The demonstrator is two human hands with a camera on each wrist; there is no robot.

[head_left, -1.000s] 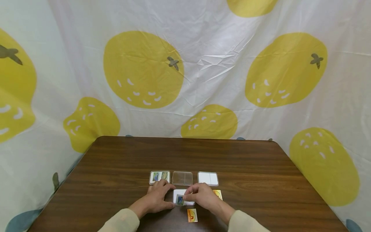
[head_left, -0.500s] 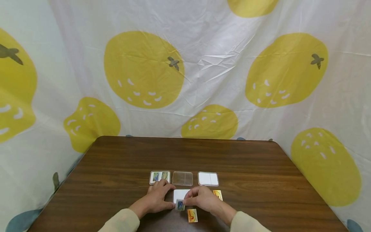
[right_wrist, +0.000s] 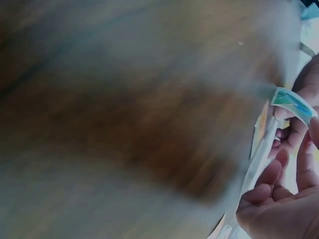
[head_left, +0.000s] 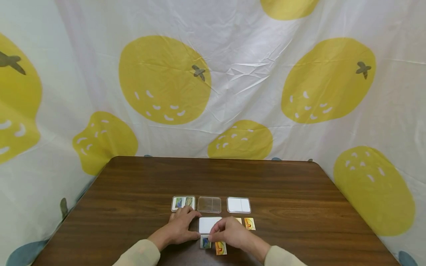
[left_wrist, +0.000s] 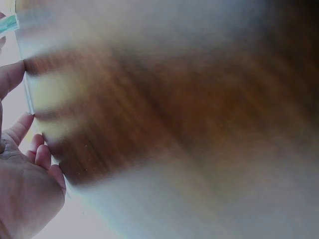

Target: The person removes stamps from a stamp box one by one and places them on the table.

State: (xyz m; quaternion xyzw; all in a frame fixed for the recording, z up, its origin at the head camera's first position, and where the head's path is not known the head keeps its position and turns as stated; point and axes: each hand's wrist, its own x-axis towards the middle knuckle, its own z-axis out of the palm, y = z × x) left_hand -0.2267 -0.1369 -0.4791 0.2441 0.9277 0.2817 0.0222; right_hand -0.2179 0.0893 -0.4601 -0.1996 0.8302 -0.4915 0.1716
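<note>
Blue card (head_left: 205, 242): light, bendy, probably; so take its edge.
Right hand (head_left: 231, 233): pinches the card.
Left hand (head_left: 182, 226): fingers spread, by white case's (head_left: 207, 224) left side.

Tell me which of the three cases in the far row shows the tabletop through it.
The middle case: the brown tabletop shows through it, while the left case shows coloured pictures and the right case shows white.

- The left hand (head_left: 181, 227) lay back-up, thumb (head_left: 193, 235) spread wide from the index finger (head_left: 196, 214).
- The right hand (head_left: 234, 234) was back-up too, pinching with thumb and fingertips (head_left: 213, 238).
- Both forearms, in pale sleeves (head_left: 141, 251), angled inward from the near side.
</note>
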